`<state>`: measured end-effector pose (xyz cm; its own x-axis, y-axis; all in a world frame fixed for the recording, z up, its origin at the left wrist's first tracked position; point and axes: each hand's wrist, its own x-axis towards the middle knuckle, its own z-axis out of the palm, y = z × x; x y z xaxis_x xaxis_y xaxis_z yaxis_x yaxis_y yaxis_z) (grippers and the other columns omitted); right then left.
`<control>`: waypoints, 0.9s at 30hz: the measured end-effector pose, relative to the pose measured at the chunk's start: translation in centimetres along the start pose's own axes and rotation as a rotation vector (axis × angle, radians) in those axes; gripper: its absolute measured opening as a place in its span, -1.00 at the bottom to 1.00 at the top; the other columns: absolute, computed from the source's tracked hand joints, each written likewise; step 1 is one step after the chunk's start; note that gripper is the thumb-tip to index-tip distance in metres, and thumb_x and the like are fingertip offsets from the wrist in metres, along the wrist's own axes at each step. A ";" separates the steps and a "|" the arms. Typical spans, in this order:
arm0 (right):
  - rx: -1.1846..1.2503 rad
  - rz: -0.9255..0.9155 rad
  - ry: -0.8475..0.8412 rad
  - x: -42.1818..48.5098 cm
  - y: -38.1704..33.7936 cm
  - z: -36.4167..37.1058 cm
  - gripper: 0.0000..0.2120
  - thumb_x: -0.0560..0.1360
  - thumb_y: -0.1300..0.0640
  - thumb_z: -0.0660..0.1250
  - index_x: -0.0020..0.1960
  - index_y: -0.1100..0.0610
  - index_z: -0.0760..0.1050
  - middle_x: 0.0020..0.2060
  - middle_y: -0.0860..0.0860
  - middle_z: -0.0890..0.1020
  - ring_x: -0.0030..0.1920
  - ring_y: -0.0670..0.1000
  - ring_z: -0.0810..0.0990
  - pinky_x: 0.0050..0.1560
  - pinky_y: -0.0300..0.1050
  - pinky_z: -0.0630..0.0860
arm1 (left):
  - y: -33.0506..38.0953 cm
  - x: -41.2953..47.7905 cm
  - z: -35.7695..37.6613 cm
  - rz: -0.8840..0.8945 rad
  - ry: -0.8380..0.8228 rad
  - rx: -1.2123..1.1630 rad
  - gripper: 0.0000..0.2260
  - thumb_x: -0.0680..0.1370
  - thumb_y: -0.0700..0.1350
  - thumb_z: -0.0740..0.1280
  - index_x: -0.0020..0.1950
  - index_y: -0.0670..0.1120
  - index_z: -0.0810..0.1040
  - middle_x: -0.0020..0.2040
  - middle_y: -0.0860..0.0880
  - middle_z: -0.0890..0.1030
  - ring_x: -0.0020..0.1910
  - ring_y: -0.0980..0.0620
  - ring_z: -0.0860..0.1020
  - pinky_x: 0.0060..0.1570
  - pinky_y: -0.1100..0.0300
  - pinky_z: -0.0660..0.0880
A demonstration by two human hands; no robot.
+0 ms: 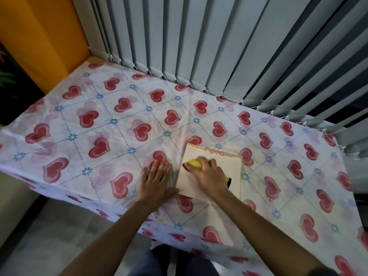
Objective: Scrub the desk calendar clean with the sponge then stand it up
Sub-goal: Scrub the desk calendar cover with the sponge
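Calendar [209, 172] first: we have the desk calendar lying flat near the front edge of the table, its spiral binding on the far side, a plain cream face up. Our right hand [207, 174] presses the yellow sponge [194, 163] onto that face, fingers curled and closed over the sponge, a dark scouring edge peeking out by the wrist. Our left hand [154, 180] lies flat and spread on the heart-print tablecloth [99, 126] just beside the calendar's left edge, thumb touching its near corner; we judge it braces the calendar against sliding. Scrubbing looks to be the step in hand; standing it up is not yet done. We see no containers here. Grey vertical blinds [219, 46] hang behind the table.
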<state>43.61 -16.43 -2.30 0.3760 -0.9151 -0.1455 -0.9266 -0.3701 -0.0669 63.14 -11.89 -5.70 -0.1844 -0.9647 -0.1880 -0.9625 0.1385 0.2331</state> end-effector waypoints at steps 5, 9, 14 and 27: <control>-0.018 0.156 0.019 3.0 -0.5 -0.9 -0.49 0.53 0.18 0.25 0.39 -0.19 0.26 0.32 0.11 0.31 0.21 0.24 0.28 -0.03 0.13 0.49 | -0.2 0.2 0.6 0.049 -0.065 0.024 -0.32 0.48 0.33 0.09 0.50 0.19 -0.15 0.56 -0.14 -0.16 0.50 -0.29 -0.21 0.38 -0.33 -0.26; -0.010 -0.041 0.026 -2.7 -2.2 0.2 -0.45 0.43 0.20 0.35 0.34 -0.17 0.36 0.24 0.14 0.44 0.07 0.28 0.43 -0.18 0.12 0.54 | -0.1 0.6 0.0 0.029 -0.125 0.037 -0.32 0.46 0.35 0.10 0.48 0.27 -0.17 0.57 -0.07 -0.20 0.49 -0.29 -0.25 0.37 -0.37 -0.24; -0.014 -0.138 -0.046 -5.3 -2.1 0.7 -0.42 0.43 0.20 0.38 0.33 -0.24 0.32 0.25 0.09 0.43 0.07 0.25 0.44 -0.16 0.12 0.53 | 0.1 0.7 -0.6 0.024 -0.174 0.028 -0.23 0.40 0.41 0.10 0.48 0.24 -0.21 0.56 -0.10 -0.22 0.49 -0.32 -0.24 0.34 -0.42 -0.23; -0.064 -0.120 -0.095 -7.8 0.0 1.1 -0.47 0.54 0.14 0.22 0.40 -0.25 0.16 0.39 0.11 0.26 0.24 0.27 0.27 0.04 0.19 0.46 | 0.5 1.0 -1.9 0.064 -0.242 0.210 -0.22 0.41 0.42 0.05 0.45 0.23 -0.33 0.55 -0.12 -0.25 0.49 -0.32 -0.20 0.40 -0.37 -0.05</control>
<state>40.71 -9.06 -2.22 0.4803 -0.8455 -0.2334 -0.8723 -0.4882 -0.0269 62.86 -13.19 -3.97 -0.2639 -0.8749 -0.4062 -0.9627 0.2650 0.0546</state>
